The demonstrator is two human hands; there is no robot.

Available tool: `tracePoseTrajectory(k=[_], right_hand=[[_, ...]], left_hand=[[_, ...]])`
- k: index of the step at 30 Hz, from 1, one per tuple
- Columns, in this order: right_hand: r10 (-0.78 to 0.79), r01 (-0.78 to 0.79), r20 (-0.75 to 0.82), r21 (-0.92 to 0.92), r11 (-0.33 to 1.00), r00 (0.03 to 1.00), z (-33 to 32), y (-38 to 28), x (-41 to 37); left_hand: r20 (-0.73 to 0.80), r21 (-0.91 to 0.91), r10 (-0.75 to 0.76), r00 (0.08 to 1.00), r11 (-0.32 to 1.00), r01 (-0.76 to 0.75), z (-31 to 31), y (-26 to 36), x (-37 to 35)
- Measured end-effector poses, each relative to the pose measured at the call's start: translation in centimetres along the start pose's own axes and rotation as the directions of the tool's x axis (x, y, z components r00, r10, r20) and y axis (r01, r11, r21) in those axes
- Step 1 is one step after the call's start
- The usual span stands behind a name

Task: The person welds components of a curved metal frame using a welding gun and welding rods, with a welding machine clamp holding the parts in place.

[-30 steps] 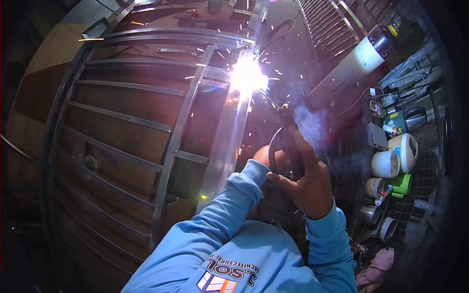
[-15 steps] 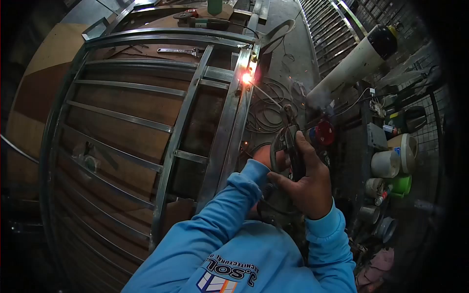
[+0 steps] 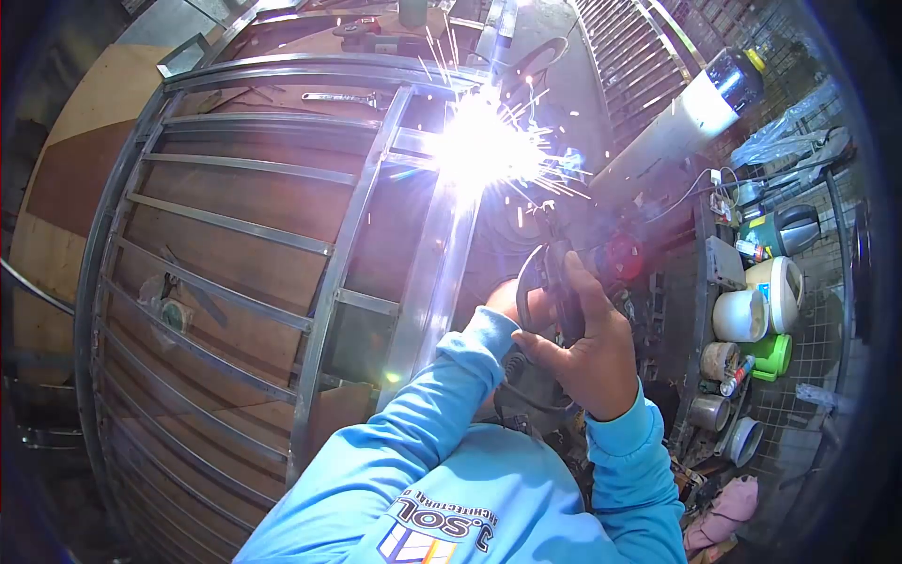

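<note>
In the head view the arc [image 3: 477, 146] is burning again. Half a second ago only a small orange glow sat on the frame [image 3: 324, 291], ahead and to the left of your hands. Now white glare and sparks [image 3: 550, 169] cover that spot, so the weld there looks under way once more. Your right hand [image 3: 587, 352] is clenched round the holder [image 3: 562, 282], where it was before. Your left hand [image 3: 510, 301] lies just behind it, touching it, but I cannot tell whether it grips. Tubs [image 3: 740, 315] stand well to the right of your hands.
</note>
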State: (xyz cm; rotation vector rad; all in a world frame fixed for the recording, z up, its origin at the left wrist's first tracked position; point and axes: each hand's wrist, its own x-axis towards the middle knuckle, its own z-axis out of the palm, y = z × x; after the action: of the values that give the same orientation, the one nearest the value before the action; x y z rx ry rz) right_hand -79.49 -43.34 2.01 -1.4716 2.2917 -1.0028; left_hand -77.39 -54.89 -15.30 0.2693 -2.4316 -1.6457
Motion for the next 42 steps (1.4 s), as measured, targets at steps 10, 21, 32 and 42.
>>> tracePoseTrajectory(k=[10,21,32,42], right_hand=[[0.052,-0.054,0.021,0.093,0.994,0.998,0.1,-0.4,0.1],[-0.029,0.033,-0.034,0.110,0.993,0.999,-0.7,-1.0,-0.7],[-0.045,0.104,-0.178,0.343,0.934,0.983,-4.7,-4.6,-0.8],[0.117,0.226,-0.535,0.533,0.816,0.837,-9.8,-2.6,-1.4]], left_hand=[[-0.015,-0.039,0.010,1.000,0.999,-0.011,0.0,0.5,0.7],[0.011,0.069,-0.150,0.989,0.986,0.149,-0.6,0.9,-1.3],[0.034,0.375,-0.235,0.971,0.904,0.206,-0.8,0.9,-0.6],[0.017,0.637,-0.333,0.943,0.731,0.247,-0.9,1.8,-2.5]])
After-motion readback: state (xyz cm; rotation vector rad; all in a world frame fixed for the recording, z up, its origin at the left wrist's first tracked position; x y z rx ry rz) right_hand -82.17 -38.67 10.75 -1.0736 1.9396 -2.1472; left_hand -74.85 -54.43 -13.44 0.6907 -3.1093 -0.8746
